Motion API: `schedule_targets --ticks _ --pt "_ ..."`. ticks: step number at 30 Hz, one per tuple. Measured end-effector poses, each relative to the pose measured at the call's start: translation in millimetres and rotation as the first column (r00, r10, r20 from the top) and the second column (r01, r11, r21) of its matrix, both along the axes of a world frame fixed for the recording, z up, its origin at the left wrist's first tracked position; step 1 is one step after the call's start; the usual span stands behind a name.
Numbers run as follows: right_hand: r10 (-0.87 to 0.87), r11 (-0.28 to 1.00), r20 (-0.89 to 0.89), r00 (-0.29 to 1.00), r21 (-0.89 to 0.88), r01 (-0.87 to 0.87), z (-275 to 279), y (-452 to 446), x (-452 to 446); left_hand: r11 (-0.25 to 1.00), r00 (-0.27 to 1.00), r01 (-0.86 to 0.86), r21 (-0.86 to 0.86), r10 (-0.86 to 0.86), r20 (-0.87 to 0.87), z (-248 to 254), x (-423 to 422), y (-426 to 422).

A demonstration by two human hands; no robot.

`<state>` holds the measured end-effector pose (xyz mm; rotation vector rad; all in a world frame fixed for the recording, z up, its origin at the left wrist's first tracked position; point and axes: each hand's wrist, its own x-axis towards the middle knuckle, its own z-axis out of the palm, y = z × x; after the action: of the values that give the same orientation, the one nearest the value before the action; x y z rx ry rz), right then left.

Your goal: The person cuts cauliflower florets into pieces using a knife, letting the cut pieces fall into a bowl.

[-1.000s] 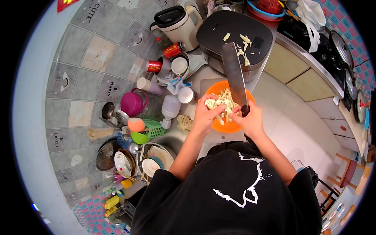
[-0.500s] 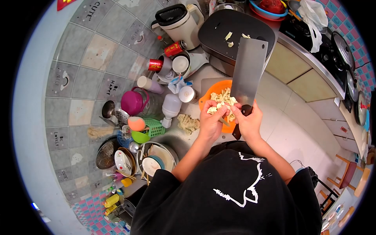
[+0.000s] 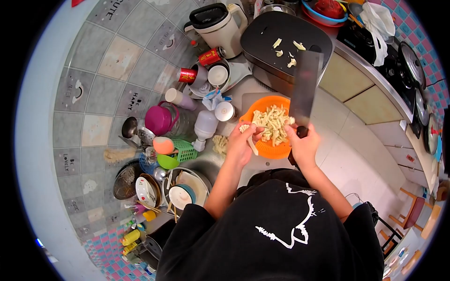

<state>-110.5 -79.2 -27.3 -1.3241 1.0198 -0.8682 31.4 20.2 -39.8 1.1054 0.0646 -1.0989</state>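
Observation:
My left hand (image 3: 239,147) is closed on a cauliflower piece (image 3: 253,146), whose pale stalk sticks out below the fingers at the left side of the orange basket (image 3: 281,151). Many cut cauliflower florets (image 3: 272,122) lie in that basket. In my right hand (image 3: 305,146) is the handle of a cleaver (image 3: 307,84); its broad blade points away from me, above the basket's right side. The right thumb is near a floret at the basket's edge, and I cannot tell whether it grips it. A larger cauliflower chunk (image 3: 219,144) rests left of my left hand.
Behind the basket stands a black-topped appliance (image 3: 276,33) with several cauliflower bits on it. Jars, cups, a pink-lidded jug (image 3: 158,120) and a green basket (image 3: 186,151) crowd the left. Stacked bowls (image 3: 181,196) sit near my left elbow. A stove (image 3: 356,35) is at the far right.
My hands have moved apart, the left one leftward with the cauliflower piece. The cleaver has shifted right and its blade has turned more edge-on. More of the basket's florets now show.

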Motion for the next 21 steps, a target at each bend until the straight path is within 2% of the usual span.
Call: schedule_targets --ticks 1,3,4,5,6,8,9,11,12,14,15,16,17,19,21 --pt "0.051 0.99 0.033 0.998 0.126 -0.055 7 3 1 1.0 1.0 0.0 -0.001 0.0 0.0 -3 3 0" --pt "0.081 0.988 0.03 0.996 0.131 -0.084 6 7 2 0.997 0.975 -0.068 -0.026 0.061 -0.213 -7 6 -2" --pt "0.113 0.984 0.027 0.993 0.137 -0.115 4 8 2 0.997 0.975 -0.067 -0.026 0.06 -0.213 -7 7 -5" --pt "0.125 0.991 -0.025 0.992 0.054 -0.123 -5 9 2 0.994 0.955 -0.1 -0.048 0.082 -0.283 -7 7 -7" --pt "0.125 0.991 -0.025 0.992 0.054 -0.123 -9 9 1 0.989 0.93 -0.135 -0.066 0.103 -0.353 -7 7 -9" --pt "0.194 0.978 -0.06 0.979 -0.062 -0.198 -12 11 -1 0.985 0.933 -0.136 -0.108 0.09 -0.349 -7 10 -10" --pt "0.195 0.978 -0.058 0.979 -0.063 -0.199 -7 13 -3 0.979 0.936 -0.137 -0.15 0.078 -0.344 -8 12 -10" --pt "0.314 0.915 -0.159 0.936 -0.214 -0.343 10 16 -9 0.972 0.935 -0.149 -0.179 0.08 -0.347 -14 15 -12" --pt "0.381 0.886 -0.168 0.909 -0.216 -0.411 16 18 -12 0.965 0.933 -0.16 -0.207 0.079 -0.352 -18 17 -13" --pt "0.447 0.819 -0.141 0.883 -0.331 -0.468 22 28 -11 0.961 0.926 -0.147 -0.236 0.05 -0.375 -25 22 -17" --pt "0.448 0.819 -0.142 0.883 -0.332 -0.468 22 30 -12 0.955 0.917 -0.136 -0.263 0.022 -0.397 -29 24 -19" --pt "0.458 0.759 -0.14 0.878 -0.453 -0.468 22 32 -12 0.955 0.918 -0.139 -0.264 0.024 -0.397 -34 29 -22" --pt "0.47 0.684 -0.139 0.872 -0.567 -0.459 22 33 -12 0.943 0.873 -0.158 -0.292 -0.005 -0.488 -39 33 -24" --pt "0.489 0.638 -0.198 0.85 -0.583 -0.503 24 33 -15 0.937 0.777 -0.204 -0.285 -0.023 -0.629 -31 35 -27" --pt "0.502 0.593 -0.257 0.826 -0.594 -0.544 26 32 -16 0.934 0.726 -0.235 -0.27 -0.016 -0.687 -25 37 -29"
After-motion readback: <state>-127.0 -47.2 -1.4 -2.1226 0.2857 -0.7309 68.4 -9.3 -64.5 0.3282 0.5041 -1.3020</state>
